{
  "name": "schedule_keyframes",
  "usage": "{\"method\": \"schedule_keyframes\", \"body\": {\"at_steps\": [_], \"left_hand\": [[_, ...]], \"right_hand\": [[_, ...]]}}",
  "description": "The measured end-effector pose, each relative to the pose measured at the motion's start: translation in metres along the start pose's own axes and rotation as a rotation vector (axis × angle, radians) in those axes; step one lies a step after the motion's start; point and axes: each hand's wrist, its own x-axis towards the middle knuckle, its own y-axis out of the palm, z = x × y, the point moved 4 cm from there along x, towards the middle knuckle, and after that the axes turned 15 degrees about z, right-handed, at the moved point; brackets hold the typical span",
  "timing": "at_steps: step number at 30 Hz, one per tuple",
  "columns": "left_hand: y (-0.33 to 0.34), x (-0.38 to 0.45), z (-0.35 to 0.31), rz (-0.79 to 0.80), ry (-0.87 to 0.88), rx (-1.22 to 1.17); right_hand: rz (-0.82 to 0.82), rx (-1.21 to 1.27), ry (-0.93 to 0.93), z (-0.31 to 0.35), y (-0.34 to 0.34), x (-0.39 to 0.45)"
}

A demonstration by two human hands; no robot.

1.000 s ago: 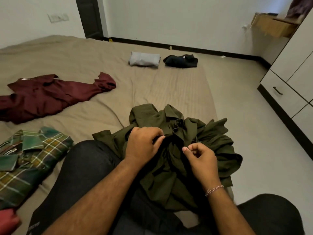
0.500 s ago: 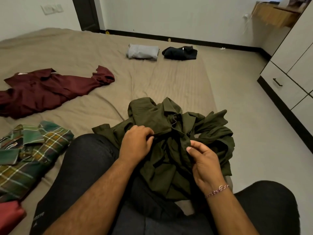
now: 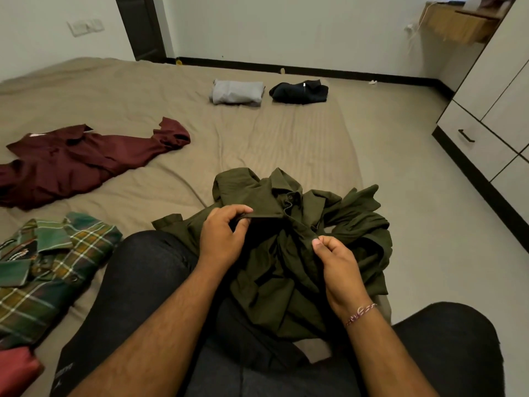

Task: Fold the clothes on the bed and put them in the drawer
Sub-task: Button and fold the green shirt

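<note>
Olive green shirt [image 3: 286,253] is bunched up in the person's lap, right at the near edge of the bed [image 3: 272,144], sitting between their two knees in dark trousers. Both hands are on it. The left hand [image 3: 221,239] pinches a flat fold of fabric just below the collar between thumb and fingers, and the right hand [image 3: 335,262] pinches another bit of the front a little lower and to the right, thumb on top. The hands are close together but not touching.

The shirt looks like a soft woven cotton type, matte, heavily crumpled, with a pointed collar and a small dark button showing near the top. Sleeves and tails flop out in loose folds to the right and toward the left knee.

Rest of the clothes on the bed: a maroon shirt [image 3: 86,164] spread out unfolded on the left, a green and yellow plaid shirt [image 3: 48,267] near the left knee, and a bit of red cloth [image 3: 15,371] at the bottom left corner. Further back there's a grey folded garment [image 3: 236,92] just beside a dark navy folded garment [image 3: 299,91]. The sheet is tan and faintly ribbed, with wrinkles. Over on the right is a white wardrobe with a drawer [image 3: 475,144] that has a dark handle, closed.
</note>
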Motion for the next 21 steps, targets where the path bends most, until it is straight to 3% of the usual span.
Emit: {"method": "schedule_keyframes", "body": {"at_steps": [3, 9, 14, 21], "left_hand": [[0.0, -0.004, -0.006, -0.008, 0.058, 0.004], [0.022, -0.024, -0.015, 0.146, -0.09, -0.42], [0.039, -0.05, -0.02, 0.143, -0.051, -0.371], [0.048, -0.048, -0.023, 0.137, -0.097, -0.401]], "right_hand": [[0.008, -0.01, 0.015, -0.002, 0.0, 0.001], [0.047, -0.285, -0.075, -0.006, 0.01, -0.007], [0.07, -0.104, -0.061, -0.01, 0.021, -0.01], [-0.09, 0.05, -0.067, -0.024, 0.033, -0.013]]}}
